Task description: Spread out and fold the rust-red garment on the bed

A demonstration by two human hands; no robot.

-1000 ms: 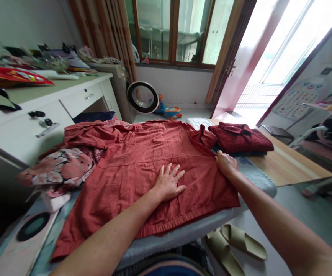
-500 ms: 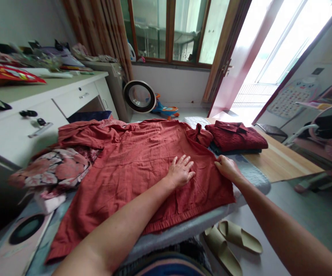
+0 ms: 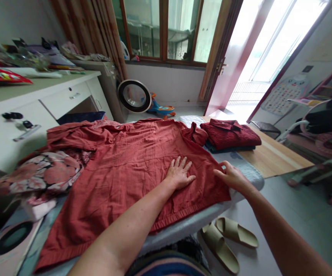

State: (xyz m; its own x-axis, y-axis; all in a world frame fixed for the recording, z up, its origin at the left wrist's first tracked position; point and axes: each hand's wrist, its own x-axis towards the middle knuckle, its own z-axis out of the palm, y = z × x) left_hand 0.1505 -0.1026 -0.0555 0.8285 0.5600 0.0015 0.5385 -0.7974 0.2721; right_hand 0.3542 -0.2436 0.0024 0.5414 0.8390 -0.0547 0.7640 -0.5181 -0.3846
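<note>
A red jacket (image 3: 137, 168) with a gathered hem lies spread out and slightly wrinkled before me, its sleeves toward the far side. My left hand (image 3: 179, 174) rests flat on its right half, fingers spread. At the garment's right side edge is my right hand (image 3: 231, 176), its fingers curled and thumb and forefinger pinching the cloth there. Just beyond, a folded dark red garment (image 3: 230, 134) sits on top of folded dark blue cloth (image 3: 211, 147). Crumpled floral cloth (image 3: 49, 172) is bunched beside the jacket on the left.
A white cabinet (image 3: 16, 115) with a cluttered top stands at left. Ahead is a round, dark-rimmed door (image 3: 134, 96) standing out from an appliance. Beige slippers (image 3: 221, 249) lie on the floor below. A wooden board (image 3: 280, 151) extends at right, near a pink-and-white chair (image 3: 312, 138).
My view has shifted slightly to the right. The right hand's fingers have loosened a little at the jacket's side edge. My left hand stays flat on the cloth.
</note>
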